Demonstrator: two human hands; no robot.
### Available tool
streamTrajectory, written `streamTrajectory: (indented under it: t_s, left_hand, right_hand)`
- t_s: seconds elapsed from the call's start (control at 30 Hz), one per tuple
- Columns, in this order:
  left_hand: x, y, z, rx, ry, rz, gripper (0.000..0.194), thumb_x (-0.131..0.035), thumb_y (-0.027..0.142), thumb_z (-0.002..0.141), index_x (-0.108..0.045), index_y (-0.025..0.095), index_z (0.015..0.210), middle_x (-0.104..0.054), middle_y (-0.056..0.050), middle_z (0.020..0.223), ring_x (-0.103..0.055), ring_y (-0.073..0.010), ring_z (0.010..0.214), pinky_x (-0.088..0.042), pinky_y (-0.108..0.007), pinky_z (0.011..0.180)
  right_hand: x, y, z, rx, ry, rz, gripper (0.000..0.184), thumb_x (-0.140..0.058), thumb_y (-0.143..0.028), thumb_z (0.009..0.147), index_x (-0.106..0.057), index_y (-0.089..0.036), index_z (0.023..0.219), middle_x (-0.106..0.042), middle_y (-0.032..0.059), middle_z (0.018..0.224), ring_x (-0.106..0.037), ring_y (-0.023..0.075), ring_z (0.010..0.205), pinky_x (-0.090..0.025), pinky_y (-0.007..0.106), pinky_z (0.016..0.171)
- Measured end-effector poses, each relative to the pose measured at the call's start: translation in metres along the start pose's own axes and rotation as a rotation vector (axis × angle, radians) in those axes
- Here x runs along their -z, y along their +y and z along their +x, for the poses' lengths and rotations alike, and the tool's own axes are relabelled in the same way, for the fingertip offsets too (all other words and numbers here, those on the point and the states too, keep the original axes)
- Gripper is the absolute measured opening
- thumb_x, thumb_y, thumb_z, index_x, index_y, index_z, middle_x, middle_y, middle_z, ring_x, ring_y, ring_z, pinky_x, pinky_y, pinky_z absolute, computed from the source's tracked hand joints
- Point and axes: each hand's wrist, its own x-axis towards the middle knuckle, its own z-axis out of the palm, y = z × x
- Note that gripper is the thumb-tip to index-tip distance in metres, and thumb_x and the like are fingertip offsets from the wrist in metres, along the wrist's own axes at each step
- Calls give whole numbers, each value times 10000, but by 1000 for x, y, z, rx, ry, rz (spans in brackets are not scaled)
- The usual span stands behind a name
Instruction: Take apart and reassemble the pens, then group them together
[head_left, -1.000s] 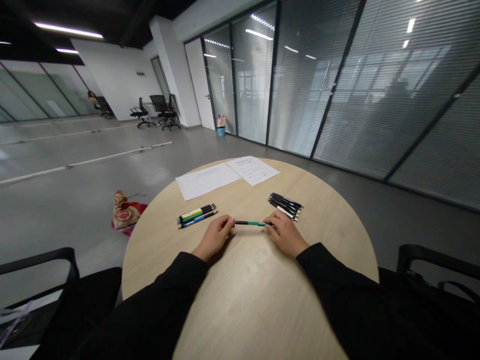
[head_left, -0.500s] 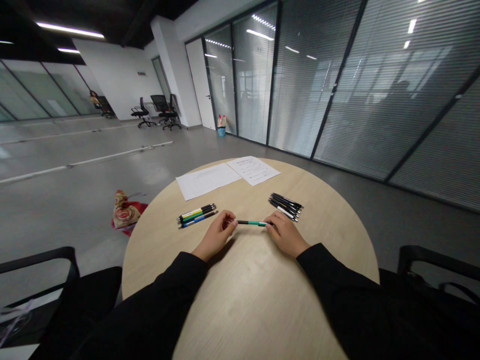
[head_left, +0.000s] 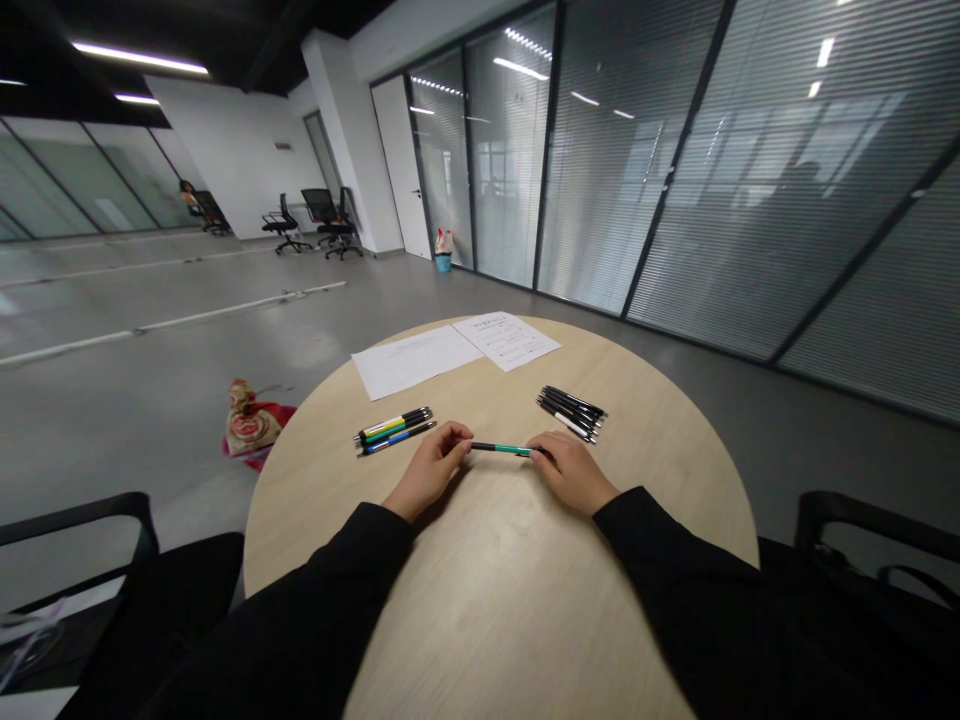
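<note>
A slim black pen with a green barrel (head_left: pixel 501 450) lies level across the gap between my hands, just above the surface of a round light-wood table (head_left: pixel 510 610). My right hand (head_left: pixel 570 473) grips its right end, which is hidden in the fingers. My left hand (head_left: pixel 429 470) is curled, with its fingertips on the pen's left tip. Up and left of that hand lie three coloured pens (head_left: pixel 395 431) side by side. A bundle of several black pens (head_left: pixel 571 413) lies beyond my right hand. Two white printed sheets (head_left: pixel 414 361) (head_left: pixel 507 340) lie at the far edge of the table.
A red-and-cream bag (head_left: pixel 250 425) lies on the grey floor left of the table. Black armrests (head_left: pixel 862 515) stand on both sides of me. Glass walls with blinds (head_left: pixel 675 170) run along the right; office chairs (head_left: pixel 330 222) stand far off.
My left fingertips have closed in on the pen's left tip, and the pen has shifted slightly left. The other pens and the sheets stay in place.
</note>
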Motion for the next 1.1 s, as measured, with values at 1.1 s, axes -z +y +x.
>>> streamTrajectory:
  t_s: [1.1]
  left_hand:
    - [3, -5, 6, 194, 250, -407, 375, -776, 392, 722, -571, 176, 950, -570, 33, 760, -535, -85, 638, -435, -209, 600]
  right_hand:
    - [-7, -41, -7, 194, -170, -1, 319, -487, -20, 890, -659, -194, 1096, -678, 79, 999, -596, 209, 957, -468, 338, 874]
